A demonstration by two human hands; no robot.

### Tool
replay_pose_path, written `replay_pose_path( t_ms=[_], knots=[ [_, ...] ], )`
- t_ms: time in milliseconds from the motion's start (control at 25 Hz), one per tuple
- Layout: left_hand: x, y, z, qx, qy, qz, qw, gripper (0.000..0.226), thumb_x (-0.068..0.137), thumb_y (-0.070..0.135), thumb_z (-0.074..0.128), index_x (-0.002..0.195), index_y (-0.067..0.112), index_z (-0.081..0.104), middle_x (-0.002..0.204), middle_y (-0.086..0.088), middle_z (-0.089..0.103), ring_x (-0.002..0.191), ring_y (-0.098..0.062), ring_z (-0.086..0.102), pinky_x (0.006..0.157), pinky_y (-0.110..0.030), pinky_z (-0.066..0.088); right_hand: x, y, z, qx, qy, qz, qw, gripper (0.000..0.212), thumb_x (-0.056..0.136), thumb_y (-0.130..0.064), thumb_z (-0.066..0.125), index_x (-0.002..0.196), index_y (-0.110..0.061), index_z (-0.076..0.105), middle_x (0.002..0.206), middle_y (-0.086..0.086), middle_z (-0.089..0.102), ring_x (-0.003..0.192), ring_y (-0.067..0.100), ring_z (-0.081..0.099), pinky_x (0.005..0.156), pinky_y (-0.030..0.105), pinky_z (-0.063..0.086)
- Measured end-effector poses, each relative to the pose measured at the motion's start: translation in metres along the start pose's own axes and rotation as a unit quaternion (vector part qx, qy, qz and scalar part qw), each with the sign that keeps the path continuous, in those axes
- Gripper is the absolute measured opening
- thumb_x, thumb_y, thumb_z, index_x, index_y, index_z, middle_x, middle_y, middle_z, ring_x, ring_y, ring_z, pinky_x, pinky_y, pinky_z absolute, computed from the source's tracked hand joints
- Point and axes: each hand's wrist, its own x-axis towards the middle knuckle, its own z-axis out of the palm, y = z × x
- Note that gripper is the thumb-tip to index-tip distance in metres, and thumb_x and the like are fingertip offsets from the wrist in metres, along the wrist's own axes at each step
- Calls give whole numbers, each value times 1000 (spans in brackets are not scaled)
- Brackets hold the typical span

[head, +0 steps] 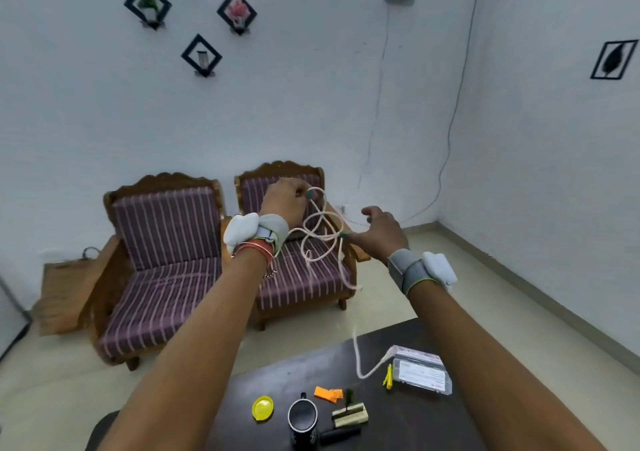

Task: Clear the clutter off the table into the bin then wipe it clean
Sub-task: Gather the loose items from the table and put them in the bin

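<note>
Both my arms are raised above the dark table. My left hand is closed on one end of a pale cord that hangs in loose loops between my hands. My right hand pinches the cord lower down, its other fingers spread. The cord trails down to the table beside a clear plastic box. On the table lie a yellow lid, a black mug, an orange scrap, a yellow clip, a small plant on a wooden block and a black marker.
Two wooden armchairs with purple striped cushions stand behind the table against the wall. A brown paper bag leans at the left of them. Pale floor runs around the table. No bin is in view.
</note>
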Motion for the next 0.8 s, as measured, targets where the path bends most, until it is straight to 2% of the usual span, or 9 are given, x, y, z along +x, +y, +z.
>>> replay_pose_path(
  t_ms=[120, 200, 240, 320, 400, 520, 600, 720, 800],
  knots=[
    [-7, 0, -6, 16, -40, 62, 997, 22, 94, 20, 57, 107, 12, 73, 111, -8, 64, 103, -19, 58, 85, -22, 42, -4, -25, 16, 225, -74, -64, 969, 79, 72, -41, 68, 143, -27, 36, 146, 7, 42, 126, 25, 49, 105, 45, 44],
    [-7, 1, -14, -3, -42, 85, 996, 22, 93, 19, 58, 104, 8, 74, 108, -10, 65, 101, -22, 59, 89, -30, 48, -5, -47, 21, 378, -92, -100, 916, 67, 79, -40, 63, 140, -24, 40, 141, 6, 50, 123, 21, 53, 104, 41, 45],
    [-6, 2, -22, -57, -38, 78, 995, 21, 93, 16, 57, 101, 5, 74, 102, -12, 68, 94, -26, 63, 84, -34, 52, -4, -56, 22, 422, -90, -118, 895, 55, 85, -38, 63, 134, -21, 48, 131, 6, 59, 117, 19, 58, 100, 39, 47],
    [-4, 1, -39, -233, -4, 15, 972, 19, 94, 15, 57, 90, 4, 72, 84, -9, 69, 75, -22, 63, 67, -28, 53, -3, -69, 21, 424, -65, -155, 890, 22, 93, -31, 59, 109, -16, 64, 94, -1, 72, 84, 8, 67, 76, 29, 54],
    [-1, 1, -54, -410, 14, -61, 910, 22, 96, 15, 53, 79, 8, 65, 78, -5, 65, 70, -15, 59, 59, -21, 50, -4, -76, 20, 380, -69, -176, 906, 14, 96, -24, 56, 95, -16, 68, 72, -4, 68, 62, 5, 63, 61, 23, 52],
    [1, -3, -73, -638, -2, -124, 760, 28, 101, 13, 36, 76, 12, 49, 93, -20, 67, 86, -26, 62, 76, -36, 53, -5, -84, 25, 241, -108, -154, 952, 16, 96, -25, 54, 93, -25, 69, 84, -1, 73, 76, 13, 70, 75, 32, 56],
    [6, -6, -89, -699, 14, -138, 702, 29, 102, 16, 29, 78, 15, 44, 96, -18, 69, 97, -29, 64, 88, -40, 51, -8, -86, 32, 211, -155, -92, 961, 19, 98, -23, 51, 98, -19, 70, 91, 2, 74, 83, 18, 70, 82, 35, 54],
    [8, -4, -106, -691, 31, -146, 708, 29, 101, 15, 31, 75, 14, 44, 69, -6, 56, 67, -23, 61, 74, -36, 53, -14, -88, 35, 347, -160, 14, 924, 29, 96, -14, 52, 122, -7, 61, 97, 10, 68, 86, 21, 63, 74, 32, 51],
    [7, 2, -112, -675, 29, -146, 722, 28, 99, 10, 30, 74, 16, 39, 64, -5, 44, 52, -17, 41, 56, -29, 43, -20, -97, 33, 432, -145, 18, 890, 46, 91, -11, 54, 137, -9, 48, 117, 11, 60, 106, 23, 57, 89, 37, 48]
  ],
)
